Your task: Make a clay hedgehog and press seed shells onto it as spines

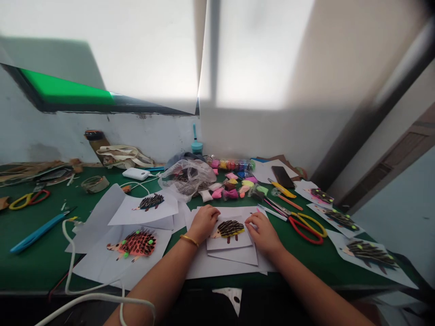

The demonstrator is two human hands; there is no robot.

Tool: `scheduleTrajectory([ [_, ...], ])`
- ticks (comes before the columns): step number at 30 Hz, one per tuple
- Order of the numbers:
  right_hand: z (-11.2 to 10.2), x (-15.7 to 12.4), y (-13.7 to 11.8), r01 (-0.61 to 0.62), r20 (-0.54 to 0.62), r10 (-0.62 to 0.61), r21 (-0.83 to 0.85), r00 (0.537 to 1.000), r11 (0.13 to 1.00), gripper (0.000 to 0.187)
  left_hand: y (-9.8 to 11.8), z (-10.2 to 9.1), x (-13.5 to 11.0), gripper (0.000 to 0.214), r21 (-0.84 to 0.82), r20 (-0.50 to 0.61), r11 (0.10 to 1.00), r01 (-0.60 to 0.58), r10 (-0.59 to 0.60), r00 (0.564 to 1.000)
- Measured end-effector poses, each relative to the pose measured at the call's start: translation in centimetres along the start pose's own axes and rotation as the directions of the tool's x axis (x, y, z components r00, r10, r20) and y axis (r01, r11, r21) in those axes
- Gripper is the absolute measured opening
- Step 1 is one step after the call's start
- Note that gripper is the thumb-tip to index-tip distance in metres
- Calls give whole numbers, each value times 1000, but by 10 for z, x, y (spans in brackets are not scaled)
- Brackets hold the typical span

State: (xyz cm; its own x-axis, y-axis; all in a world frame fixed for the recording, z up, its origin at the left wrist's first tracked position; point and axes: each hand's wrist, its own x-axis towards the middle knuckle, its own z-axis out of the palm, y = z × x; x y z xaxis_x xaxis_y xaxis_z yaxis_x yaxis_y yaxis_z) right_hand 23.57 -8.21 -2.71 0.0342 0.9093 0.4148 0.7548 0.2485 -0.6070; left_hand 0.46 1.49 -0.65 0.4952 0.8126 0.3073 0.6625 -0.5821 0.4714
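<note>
In front of me lies a small white sheet with a hedgehog picture (230, 229), its dark spines in short strips, with yellow along the belly and brown legs. My left hand (205, 222), with a gold bangle on the wrist, has its fingers curled together at the sheet's upper left edge. At the upper right edge, the fingers of my right hand (262, 232) are pinched close together. Both hands appear to hold the sheet by its edges, though the exact contact is hard to see. Beneath it are more white sheets (200, 268).
On the left are finished-looking hedgehog sheets (137, 243), a blue cutter (41, 232), a white cable (71, 260) and scissors (30, 199). Clay packets (231, 194) and a plastic bag (188, 179) stand behind. Red-yellow scissors (307, 228), a yellow cutter (283, 189) and more hedgehog sheets (369, 253) lie right.
</note>
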Motion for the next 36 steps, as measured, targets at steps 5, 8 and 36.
scheduleTrajectory([
  [5,1,0,1,-15,-1,15,9,1000,1000,17,-1,-11,1,25,9,-58,999,43,-43,997],
  [8,2,0,3,-16,6,16,4,1000,1000,17,0,-17,-2,17,59,-6,997,53,-53,999],
  [36,-2,2,-4,-39,16,39,19,999,999,18,13,-21,-12,7,351,140,936,2,-55,989],
])
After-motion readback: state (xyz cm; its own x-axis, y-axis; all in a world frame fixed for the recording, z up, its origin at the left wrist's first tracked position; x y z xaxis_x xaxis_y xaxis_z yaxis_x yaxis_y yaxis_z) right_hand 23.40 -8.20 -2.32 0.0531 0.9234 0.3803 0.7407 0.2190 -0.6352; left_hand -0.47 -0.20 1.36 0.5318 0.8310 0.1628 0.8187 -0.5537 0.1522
